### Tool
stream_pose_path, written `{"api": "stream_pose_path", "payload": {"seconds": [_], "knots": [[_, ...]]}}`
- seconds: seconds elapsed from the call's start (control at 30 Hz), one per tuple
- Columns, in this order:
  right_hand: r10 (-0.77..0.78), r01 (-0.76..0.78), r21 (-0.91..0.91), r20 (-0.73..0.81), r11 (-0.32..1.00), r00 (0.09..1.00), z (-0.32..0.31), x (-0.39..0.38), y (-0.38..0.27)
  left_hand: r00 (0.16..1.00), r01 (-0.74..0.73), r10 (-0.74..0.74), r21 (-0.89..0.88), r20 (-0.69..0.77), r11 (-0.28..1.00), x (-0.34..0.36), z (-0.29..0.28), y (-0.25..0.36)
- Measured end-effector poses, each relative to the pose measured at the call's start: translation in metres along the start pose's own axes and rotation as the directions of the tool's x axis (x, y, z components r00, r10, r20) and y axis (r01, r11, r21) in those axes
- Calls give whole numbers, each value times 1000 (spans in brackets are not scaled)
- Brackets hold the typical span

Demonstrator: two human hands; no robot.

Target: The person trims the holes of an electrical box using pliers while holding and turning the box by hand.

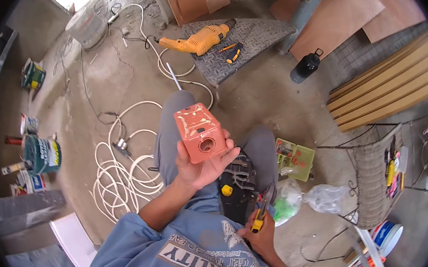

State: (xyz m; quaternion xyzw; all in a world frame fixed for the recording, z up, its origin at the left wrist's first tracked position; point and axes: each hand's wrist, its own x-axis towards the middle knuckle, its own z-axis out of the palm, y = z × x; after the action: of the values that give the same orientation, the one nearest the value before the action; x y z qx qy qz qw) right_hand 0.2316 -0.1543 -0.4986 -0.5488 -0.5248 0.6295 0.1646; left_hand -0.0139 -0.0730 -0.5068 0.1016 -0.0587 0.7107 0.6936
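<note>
In front of my knees, my left hand (198, 165) is closed around an orange electrical box (191, 123). A round hole shows in one end of the box, and pale smears mark its upper face. Low by my right thigh, my right hand (261, 235) grips pliers (260, 218) with yellow and black handles, their grey jaws pointing away from me. A black tool pouch (237, 182) with straps lies between my legs, and a small yellow object (226, 190) sits on it. The fingers of my right hand are partly hidden by the handle.
Ahead, a yellow drill (200, 38) and a screwdriver (235, 52) rest on a metal stair tread (215, 66). White cable (117, 175) coils at left. To the right are a green parts box (301, 162), plastic bags (326, 198), a black bottle (305, 66) and a chair (375, 175).
</note>
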Motion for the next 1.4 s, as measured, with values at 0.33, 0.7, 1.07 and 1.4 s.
{"api": "stream_pose_path", "payload": {"seconds": [0.33, 0.7, 1.07, 1.4], "knots": [[81, -179, 326, 291, 928, 953, -29, -25, -28, 993, 114, -114, -16, -5, 993, -2, 0, -22], [-320, 152, 367, 455, 918, 831, -11, -6, -99, 993, 116, -118, 242, -3, 963, 2, 15, -13], [-257, -73, 477, 589, 876, 766, -9, -4, -102, 982, 157, -184, 351, 44, 923, 0, 16, -7], [-278, -52, 533, 520, 845, 808, -1, -6, -89, 984, 162, -176, 533, -25, 831, -6, 25, -6]]}}
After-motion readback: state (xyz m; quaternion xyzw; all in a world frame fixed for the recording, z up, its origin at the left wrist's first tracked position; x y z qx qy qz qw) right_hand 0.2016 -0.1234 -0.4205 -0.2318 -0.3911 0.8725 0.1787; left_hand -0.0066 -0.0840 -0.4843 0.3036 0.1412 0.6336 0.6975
